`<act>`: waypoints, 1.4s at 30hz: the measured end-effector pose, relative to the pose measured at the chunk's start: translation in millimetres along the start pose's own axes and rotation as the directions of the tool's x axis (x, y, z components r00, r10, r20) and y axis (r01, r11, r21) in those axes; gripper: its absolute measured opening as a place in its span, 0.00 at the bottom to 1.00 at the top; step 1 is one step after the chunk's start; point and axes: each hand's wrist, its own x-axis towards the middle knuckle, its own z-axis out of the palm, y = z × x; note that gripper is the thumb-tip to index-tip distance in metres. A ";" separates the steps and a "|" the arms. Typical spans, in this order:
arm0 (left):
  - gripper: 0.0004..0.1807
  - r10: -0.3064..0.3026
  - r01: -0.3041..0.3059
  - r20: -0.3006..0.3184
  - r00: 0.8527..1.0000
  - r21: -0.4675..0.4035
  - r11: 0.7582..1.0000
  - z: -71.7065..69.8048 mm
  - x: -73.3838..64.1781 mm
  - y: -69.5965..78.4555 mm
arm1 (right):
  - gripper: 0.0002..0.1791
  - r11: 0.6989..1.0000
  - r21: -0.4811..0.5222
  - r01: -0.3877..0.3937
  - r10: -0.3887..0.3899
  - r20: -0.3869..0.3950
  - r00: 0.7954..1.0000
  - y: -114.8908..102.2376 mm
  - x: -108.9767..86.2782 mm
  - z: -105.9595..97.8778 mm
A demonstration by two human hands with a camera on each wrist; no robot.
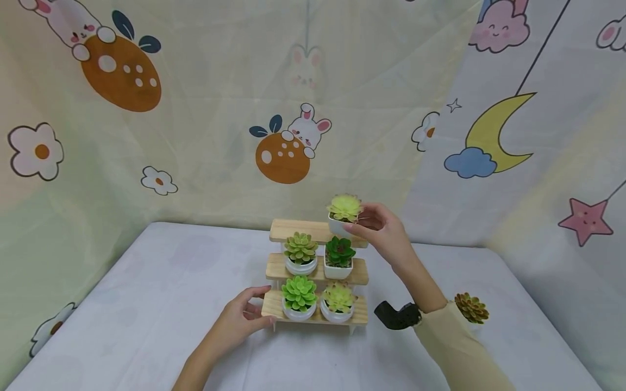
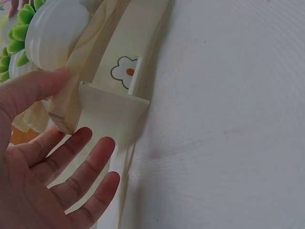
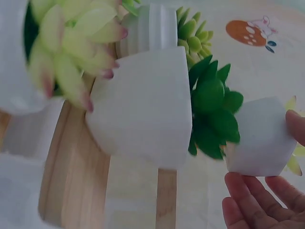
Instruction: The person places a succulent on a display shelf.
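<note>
Right hand (image 3: 267, 191) fingertips touching small white pot (image 3: 259, 138); dark green succulent (image 3: 212, 112) in square white pot (image 3: 143, 109) on wooden shelf (image 3: 71, 176).

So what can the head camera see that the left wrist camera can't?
Only the head view shows the whole three-tier wooden shelf, the right hand holding a yellow-green succulent pot at the top tier, and a brown succulent on the table behind the right sleeve. Only the left wrist view shows the shelf's leg up close on the white tablecloth. Both show the left hand with its thumb on the bottom tier's end, beside the bright green succulent in its round white pot.
</note>
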 end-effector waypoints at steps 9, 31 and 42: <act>0.35 -0.004 0.004 -0.001 1.000 -0.002 1.000 0.0 -0.9 1.4 | 0.33 1.000 -0.022 -0.006 0.008 0.091 0.996 -12.5 15.0 25.9; 0.34 -0.002 0.002 0.001 1.000 -0.012 1.000 -0.2 -1.5 1.0 | 0.36 0.990 -0.138 0.020 0.006 0.186 0.983 -15.2 36.1 52.9; 0.34 0.017 -0.017 0.002 1.000 0.007 1.000 -0.8 -2.1 2.4 | 0.36 0.983 -0.180 0.018 0.029 0.251 0.968 -15.0 38.4 49.8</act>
